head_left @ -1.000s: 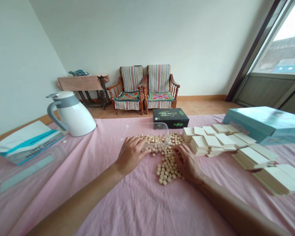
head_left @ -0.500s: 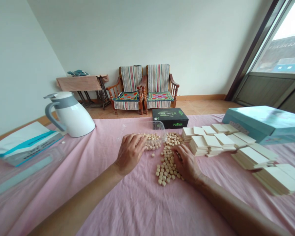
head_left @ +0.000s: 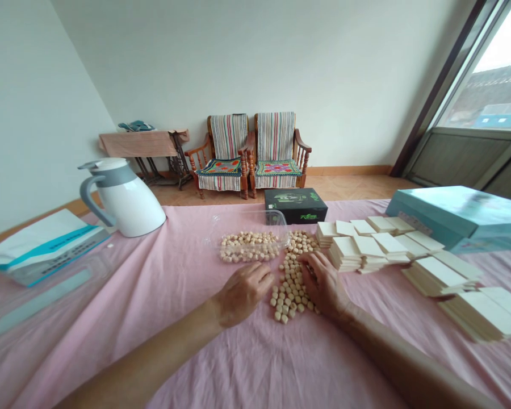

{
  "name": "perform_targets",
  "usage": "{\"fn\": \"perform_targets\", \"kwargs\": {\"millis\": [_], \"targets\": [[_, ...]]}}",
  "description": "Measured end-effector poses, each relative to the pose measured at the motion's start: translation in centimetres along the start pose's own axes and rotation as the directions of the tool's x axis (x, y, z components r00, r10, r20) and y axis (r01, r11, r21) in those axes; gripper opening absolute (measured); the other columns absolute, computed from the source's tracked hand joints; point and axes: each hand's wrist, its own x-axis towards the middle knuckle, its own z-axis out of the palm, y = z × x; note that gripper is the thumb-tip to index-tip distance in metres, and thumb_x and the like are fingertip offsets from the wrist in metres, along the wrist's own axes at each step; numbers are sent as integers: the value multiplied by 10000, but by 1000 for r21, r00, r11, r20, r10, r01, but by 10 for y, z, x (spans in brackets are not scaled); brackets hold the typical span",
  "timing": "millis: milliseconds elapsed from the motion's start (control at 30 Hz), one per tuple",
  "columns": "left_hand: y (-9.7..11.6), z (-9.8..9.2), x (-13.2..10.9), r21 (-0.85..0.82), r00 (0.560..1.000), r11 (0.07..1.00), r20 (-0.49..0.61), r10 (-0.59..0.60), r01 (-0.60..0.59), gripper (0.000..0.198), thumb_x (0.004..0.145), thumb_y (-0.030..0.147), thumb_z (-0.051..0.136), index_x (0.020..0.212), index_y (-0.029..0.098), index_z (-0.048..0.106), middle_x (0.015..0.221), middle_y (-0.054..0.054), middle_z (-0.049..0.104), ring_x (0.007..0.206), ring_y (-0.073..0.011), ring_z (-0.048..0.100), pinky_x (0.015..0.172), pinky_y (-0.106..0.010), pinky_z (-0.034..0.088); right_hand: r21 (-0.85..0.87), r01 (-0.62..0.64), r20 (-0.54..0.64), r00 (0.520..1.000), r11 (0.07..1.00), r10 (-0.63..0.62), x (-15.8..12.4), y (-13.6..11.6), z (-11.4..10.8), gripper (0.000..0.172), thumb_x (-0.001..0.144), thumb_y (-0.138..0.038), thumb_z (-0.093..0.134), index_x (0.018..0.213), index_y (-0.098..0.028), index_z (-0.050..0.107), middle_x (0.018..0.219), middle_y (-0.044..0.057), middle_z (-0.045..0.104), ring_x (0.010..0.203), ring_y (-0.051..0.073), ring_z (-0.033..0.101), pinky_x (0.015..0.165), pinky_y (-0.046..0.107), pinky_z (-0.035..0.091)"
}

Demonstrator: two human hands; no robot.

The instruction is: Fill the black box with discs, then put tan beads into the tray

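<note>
Small pale wooden pieces, like rounded cubes, lie in a long loose pile on the pink cloth. My right hand rests cupped against the pile's right side, fingers bent and apart from the thumb. To the left of the pile is my left hand, its fingers curled together and pointing at the pieces. Its fingertips are turned away, so anything between them is hidden. Just beyond it stands a clear plastic tub holding many of the same wooden pieces.
Stacks of thin pale wooden boards and a light blue box stand at right. A black box is behind the tub. At left are a white jug, a white-and-blue packet and a clear plastic lid.
My left hand has moved from the tub toward me and slightly right, uncovering the tub's pieces. It now covers where a single loose piece lay. My right hand has stayed nearly still.
</note>
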Motion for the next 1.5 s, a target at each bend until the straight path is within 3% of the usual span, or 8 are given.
{"fn": "perform_targets", "kwargs": {"millis": [300,467,633,867,1033,1300,1400,1500], "targets": [[-38,-44,10,67,882,980,-450,-138,187,228,901,154,500,1112,215,560,1098,-58,627,1042,-220,546,909,-423,451,-21,6,-19,1000,1000,-6,0,0,0,180,854,-125,442,965,-214,552,929,61,597,898,203,552,786,335,465],[-12,-24,3,-219,990,975,-127,-55,26,190,901,115,468,1031,174,594,953,-52,651,920,-165,599,826,-308,501,-20,3,-7,1000,1000,-3,0,0,0,178,854,-122,437,961,-210,550,937,64,592,891,201,545,788,336,462],[2,2,0,-397,994,917,108,6,37,281,851,51,478,1069,179,600,1019,-60,661,983,-173,603,873,-316,485,-13,13,-12,1000,1000,-13,-1,2,1,169,853,-131,442,959,-208,550,914,63,588,878,200,542,784,343,464],[5,14,-2,-370,995,926,83,-47,74,168,837,79,510,946,174,597,898,-48,626,882,-171,591,783,-291,485,-11,14,-17,1000,1000,-14,0,2,1,180,847,-118,441,957,-211,549,921,59,589,886,198,548,791,340,463],[2,-8,2,-257,990,962,-86,-115,90,115,850,95,488,853,175,571,838,-40,592,835,-163,569,755,-283,479,-15,13,-20,1000,1000,-14,0,1,1,168,864,-136,435,958,-210,554,925,64,597,889,199,556,787,335,465],[-42,-55,17,-64,823,959,-500,-271,277,177,862,129,513,1023,171,572,983,-62,613,951,-200,558,857,-362,470,-23,5,-8,1000,1000,-5,1,0,-1,165,859,-153,449,968,-212,558,926,64,599,886,205,557,781,338,465],[-33,-51,11,-100,887,975,-404,-223,200,148,879,143,510,1013,168,570,960,-57,615,937,-190,557,851,-343,462,-27,0,-3,1000,1000,0,1,-1,-1,158,861,-149,445,956,-209,556,927,65,597,889,205,554,781,332,461],[-12,-39,2,-234,992,971,-104,-73,47,93,895,142,488,923,165,574,881,-38,610,851,-156,564,777,-280,459,-26,-1,2,1000,1000,1,1,-1,0,151,862,-140,443,940,-202,556,908,62,590,871,198,548,777,328,454]]}}
